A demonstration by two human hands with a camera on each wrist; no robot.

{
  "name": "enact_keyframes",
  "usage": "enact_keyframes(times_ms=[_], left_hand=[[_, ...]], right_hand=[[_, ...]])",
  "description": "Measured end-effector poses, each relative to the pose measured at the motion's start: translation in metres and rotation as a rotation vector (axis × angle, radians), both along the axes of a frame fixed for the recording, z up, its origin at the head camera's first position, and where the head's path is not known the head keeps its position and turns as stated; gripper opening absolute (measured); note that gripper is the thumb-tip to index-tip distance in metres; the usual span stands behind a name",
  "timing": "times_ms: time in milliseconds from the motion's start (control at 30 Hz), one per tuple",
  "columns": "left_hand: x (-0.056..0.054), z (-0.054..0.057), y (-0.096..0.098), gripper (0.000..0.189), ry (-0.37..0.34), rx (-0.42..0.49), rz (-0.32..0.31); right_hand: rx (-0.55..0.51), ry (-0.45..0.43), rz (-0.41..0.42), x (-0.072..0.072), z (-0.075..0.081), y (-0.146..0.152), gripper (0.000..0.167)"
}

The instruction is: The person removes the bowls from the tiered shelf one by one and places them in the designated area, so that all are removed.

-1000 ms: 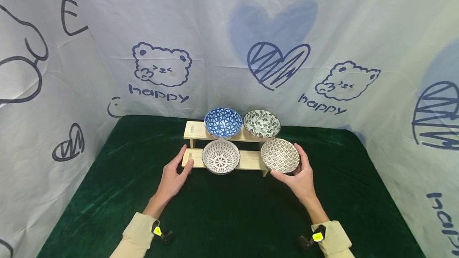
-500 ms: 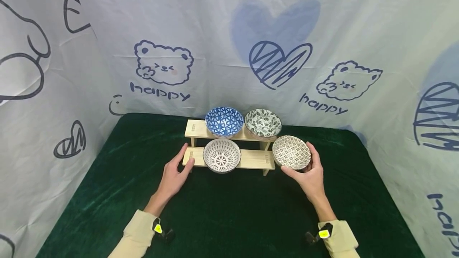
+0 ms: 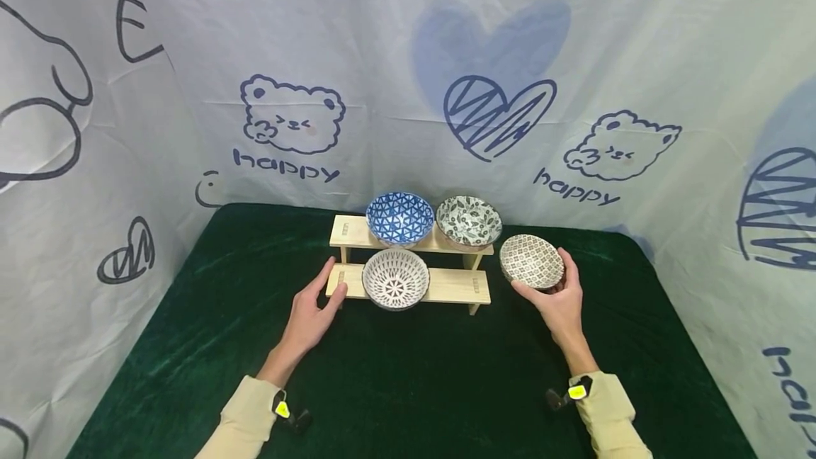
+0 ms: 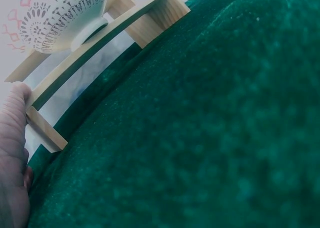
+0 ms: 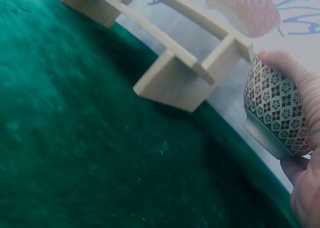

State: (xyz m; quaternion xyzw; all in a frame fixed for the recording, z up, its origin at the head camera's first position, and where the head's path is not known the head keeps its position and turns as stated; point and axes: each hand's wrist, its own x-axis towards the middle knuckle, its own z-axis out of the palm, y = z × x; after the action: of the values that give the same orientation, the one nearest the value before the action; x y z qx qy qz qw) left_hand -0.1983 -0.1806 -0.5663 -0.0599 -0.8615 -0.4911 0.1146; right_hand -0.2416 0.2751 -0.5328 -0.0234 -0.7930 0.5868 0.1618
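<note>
My right hand (image 3: 561, 303) grips a small bowl (image 3: 532, 261) with a brown lattice pattern, thumb at the near rim and fingers around the far right side. In the right wrist view the bowl (image 5: 276, 105) is up off the cloth, right of the stand. My left hand (image 3: 310, 314) holds the left end of a two-step wooden stand (image 3: 455, 285) between thumb and fingers. On the lower step sits a white bowl (image 3: 395, 279) with dark dashes. The upper step bears a blue triangle-patterned bowl (image 3: 399, 218) and a green leaf-patterned bowl (image 3: 469, 222).
A dark green velvety cloth (image 3: 408, 388) covers the table. White curtains (image 3: 382, 34) printed with hearts and bears hang behind and at both sides. The back curtain falls close behind the upper step.
My right hand has carried the lattice-patterned bowl from the lower step's right end to the right and slightly back, off the stand. My left hand has stayed at the stand's left end.
</note>
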Motion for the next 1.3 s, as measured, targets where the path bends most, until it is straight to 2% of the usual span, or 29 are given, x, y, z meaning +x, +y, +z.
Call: enact_keyframes(times_ms=[367, 567, 967, 1200, 1300], left_hand=[[0.002, -0.002, 0.004, 0.07, -0.008, 0.002, -0.013], [0.004, -0.002, 0.005, 0.07, -0.013, 0.006, -0.018], [0.001, 0.001, 0.003, 0.069, 0.004, 0.001, -0.006], [0.001, 0.002, 0.002, 0.069, 0.001, -0.007, -0.002], [0.001, 0.002, 0.001, 0.069, 0.002, -0.007, 0.001]], right_hand=[[0.056, -0.077, -0.104, -0.025, -0.021, 0.006, 0.111], [0.075, -0.109, -0.124, -0.035, -0.03, 0.008, 0.113], [0.081, -0.178, -0.045, -0.037, -0.022, 0.009, 0.12], [-0.056, -0.191, 0.029, -0.032, -0.022, 0.011, 0.119], [-0.077, -0.18, 0.048, -0.025, -0.02, 0.013, 0.117]])
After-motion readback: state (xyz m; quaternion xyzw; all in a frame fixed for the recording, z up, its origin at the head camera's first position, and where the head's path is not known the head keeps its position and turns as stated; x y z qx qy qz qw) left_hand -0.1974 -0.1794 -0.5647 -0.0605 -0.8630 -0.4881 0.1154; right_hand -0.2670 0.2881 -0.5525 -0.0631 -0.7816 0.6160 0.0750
